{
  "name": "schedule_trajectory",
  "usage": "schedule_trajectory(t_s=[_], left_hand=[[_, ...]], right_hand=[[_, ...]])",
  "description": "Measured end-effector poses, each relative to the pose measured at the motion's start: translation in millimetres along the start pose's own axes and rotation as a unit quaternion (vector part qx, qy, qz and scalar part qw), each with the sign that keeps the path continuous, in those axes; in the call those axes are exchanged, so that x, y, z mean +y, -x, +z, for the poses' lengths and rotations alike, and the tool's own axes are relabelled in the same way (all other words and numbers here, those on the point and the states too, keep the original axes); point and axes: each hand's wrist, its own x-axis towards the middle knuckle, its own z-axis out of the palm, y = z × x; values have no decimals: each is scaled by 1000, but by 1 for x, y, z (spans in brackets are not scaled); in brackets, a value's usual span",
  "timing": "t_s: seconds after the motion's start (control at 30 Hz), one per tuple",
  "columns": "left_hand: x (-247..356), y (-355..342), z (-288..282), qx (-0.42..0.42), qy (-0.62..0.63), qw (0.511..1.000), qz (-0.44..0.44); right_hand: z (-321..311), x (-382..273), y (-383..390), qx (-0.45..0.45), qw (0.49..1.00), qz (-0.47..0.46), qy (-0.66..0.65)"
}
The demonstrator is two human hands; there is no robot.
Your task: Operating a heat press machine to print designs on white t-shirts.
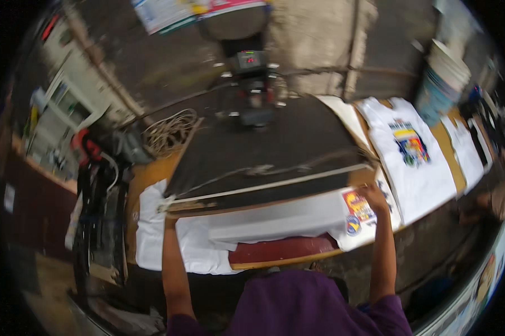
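Note:
My left hand (172, 217) is at the front left corner of a large black board (258, 145) with a wooden front edge, its fingers largely hidden. At the front right corner, my right hand (371, 191) grips that edge. A white cord (263, 185) runs along the board's front, and a dark mechanism (251, 89) sits on its back. Below the board lie white fabric (154, 235) on the left, a pale folded layer (275, 218), a dark red surface (283, 251) and a white piece with a colourful print (359, 210).
The yellow table (455, 157) holds printed white T-shirts (409, 185) on the right. A bucket (440, 84) stands behind them. Coiled rope (171, 131), black equipment (101, 224) and a red object (84, 145) are at left. Papers (163, 11) show at the top.

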Motion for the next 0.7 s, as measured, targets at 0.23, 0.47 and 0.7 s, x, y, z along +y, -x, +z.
schedule_trajectory(t_s=[0.23,0.47,0.7], left_hand=[[15,-115,58,42,407,887,-215],[-4,-208,75,-90,652,669,-346],[-19,-214,119,-27,704,646,-295]], right_hand=[[26,28,54,121,991,55,-10],[46,-6,73,215,974,74,8],[26,28,44,301,953,27,-31]])
